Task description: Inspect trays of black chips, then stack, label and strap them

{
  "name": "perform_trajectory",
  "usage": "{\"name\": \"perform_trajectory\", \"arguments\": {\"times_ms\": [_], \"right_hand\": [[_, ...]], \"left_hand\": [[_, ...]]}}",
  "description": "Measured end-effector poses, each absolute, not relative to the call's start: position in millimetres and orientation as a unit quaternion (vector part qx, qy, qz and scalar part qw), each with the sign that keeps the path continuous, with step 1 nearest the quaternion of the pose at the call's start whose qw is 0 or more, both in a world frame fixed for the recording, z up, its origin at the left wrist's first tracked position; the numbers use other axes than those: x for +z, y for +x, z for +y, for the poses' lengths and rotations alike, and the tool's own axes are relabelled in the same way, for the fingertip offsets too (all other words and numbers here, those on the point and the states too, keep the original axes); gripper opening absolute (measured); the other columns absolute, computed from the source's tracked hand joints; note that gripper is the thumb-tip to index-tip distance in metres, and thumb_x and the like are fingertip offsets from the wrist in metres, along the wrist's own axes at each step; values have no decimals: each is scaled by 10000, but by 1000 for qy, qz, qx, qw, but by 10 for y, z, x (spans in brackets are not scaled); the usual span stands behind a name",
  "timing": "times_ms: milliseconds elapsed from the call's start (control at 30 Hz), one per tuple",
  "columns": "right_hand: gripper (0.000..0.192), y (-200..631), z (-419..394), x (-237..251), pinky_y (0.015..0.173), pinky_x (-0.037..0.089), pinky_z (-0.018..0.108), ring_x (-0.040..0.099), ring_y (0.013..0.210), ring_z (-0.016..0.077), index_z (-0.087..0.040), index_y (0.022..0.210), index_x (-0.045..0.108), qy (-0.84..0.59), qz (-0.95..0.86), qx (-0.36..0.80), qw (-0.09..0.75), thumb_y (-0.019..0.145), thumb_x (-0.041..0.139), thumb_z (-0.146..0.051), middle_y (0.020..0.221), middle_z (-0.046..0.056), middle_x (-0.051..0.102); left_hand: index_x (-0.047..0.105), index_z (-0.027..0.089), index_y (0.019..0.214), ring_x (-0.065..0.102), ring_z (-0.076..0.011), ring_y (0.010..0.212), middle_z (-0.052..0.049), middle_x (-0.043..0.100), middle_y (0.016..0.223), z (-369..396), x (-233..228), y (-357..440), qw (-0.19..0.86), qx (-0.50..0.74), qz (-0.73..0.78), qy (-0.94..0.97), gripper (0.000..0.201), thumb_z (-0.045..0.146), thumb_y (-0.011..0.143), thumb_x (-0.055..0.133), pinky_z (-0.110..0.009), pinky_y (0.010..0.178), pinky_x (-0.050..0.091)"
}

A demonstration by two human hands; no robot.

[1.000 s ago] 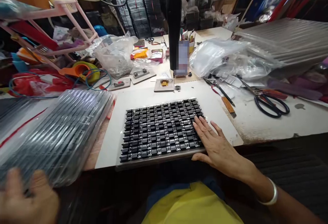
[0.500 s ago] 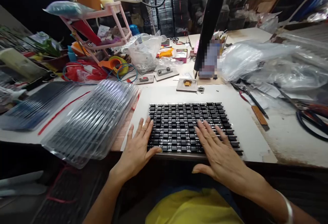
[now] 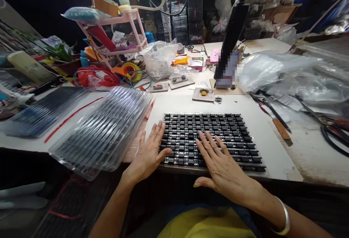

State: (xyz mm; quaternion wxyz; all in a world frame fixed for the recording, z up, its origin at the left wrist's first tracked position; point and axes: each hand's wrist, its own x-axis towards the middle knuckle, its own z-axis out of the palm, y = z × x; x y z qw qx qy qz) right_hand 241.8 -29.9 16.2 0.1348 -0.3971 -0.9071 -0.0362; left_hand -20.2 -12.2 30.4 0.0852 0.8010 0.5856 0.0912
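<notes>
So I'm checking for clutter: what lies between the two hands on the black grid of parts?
In the head view, only rows of the black grid of parts lie between the left hand and right hand; nothing else sits there.

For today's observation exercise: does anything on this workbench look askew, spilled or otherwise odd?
The stack of clear plastic trays left of the left hand lies at a slant, and its near corner juts past the table edge. The tray of small black parts under both hands sits square; the right hand rests flat on it. Nothing looks spilled.

black chip grid [image 3: 215,136], white board [image 3: 261,121], pink rack [image 3: 120,27]
</notes>
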Motion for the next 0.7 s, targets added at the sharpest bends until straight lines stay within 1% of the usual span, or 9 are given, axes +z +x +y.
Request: {"name": "perform_trajectory", "arguments": {"times_ms": [67, 167, 267, 367, 433, 533, 633, 700], "right_hand": [[1020, 2313, -291, 187, 1094, 235, 580, 129, 1401, 379, 22, 1403, 355, -378, -916, -31, 131, 774, 338, -781, 1500, 240, 213], [997, 2166, -283, 156, 1091, 245, 582, 132, 1401, 378, -11, 1428, 329, -352, -927, -24, 127, 783, 348, -770, 1514, 195, 204], [994, 2061, -293, 84, 1090, 256, 576, 156, 1395, 381, -21, 1426, 339, -339, -933, -24, 121, 773, 382, -768, 1512, 188, 216], [992, 2028, -319, 80, 1091, 265, 559, 179, 1389, 382, -19, 1413, 363, -339, -932, -21, 125, 762, 417, -765, 1503, 195, 243], [958, 2070, -331, 148, 1099, 259, 542, 186, 1393, 364, -28, 1425, 341, -342, -928, -20, 144, 790, 409, -742, 1503, 187, 253], [862, 2274, -304, 299, 1110, 251, 504, 206, 1399, 306, -63, 1475, 227, -374, -908, -20, 188, 871, 375, -659, 1505, 173, 266], [762, 2654, -208, 376, 1111, 257, 483, 228, 1397, 271, -118, 1507, 125, -447, -863, -13, 237, 931, 358, -560, 1505, 157, 280], [694, 2963, -129, 347, 1104, 269, 489, 250, 1391, 263, -156, 1511, 123, -509, -819, -11, 267, 956, 344, -508, 1498, 147, 304]], "left_hand": [[15, 188, 1498, 79, -256, 1441, -126, 122, 1561, -139, 305, -294, 99, 122, 607, 779, 768, 634, 902, 206, -524, 1144, 79], [27, 187, 1499, 79, -246, 1440, -119, 121, 1562, -195, 293, -391, 120, 144, 625, 758, 724, 597, 925, 187, -501, 1154, 82], [34, 192, 1498, 67, -237, 1440, -108, 128, 1562, -247, 265, -407, 135, 137, 622, 759, 713, 586, 931, 210, -487, 1158, 86], [31, 209, 1498, 41, -242, 1441, -96, 105, 1565, -247, 234, -361, 139, 119, 616, 766, 718, 596, 924, 221, -502, 1151, 103], [12, 216, 1497, 31, -250, 1439, -100, 70, 1567, -216, 216, -313, 140, 113, 613, 769, 725, 603, 920, 223, -516, 1145, 116], [-32, 213, 1494, -3, -265, 1435, -126, 38, 1565, -161, 177, -234, 138, 116, 611, 771, 746, 597, 921, 253, -535, 1138, 121], [-48, 212, 1492, 2, -287, 1432, -152, 58, 1560, -142, 103, -178, 126, 113, 601, 781, 786, 602, 908, 305, -564, 1126, 129], [-34, 217, 1494, 34, -301, 1433, -157, 87, 1558, -142, 37, -176, 107, 118, 592, 790, 784, 602, 906, 314, -585, 1114, 146]]}}
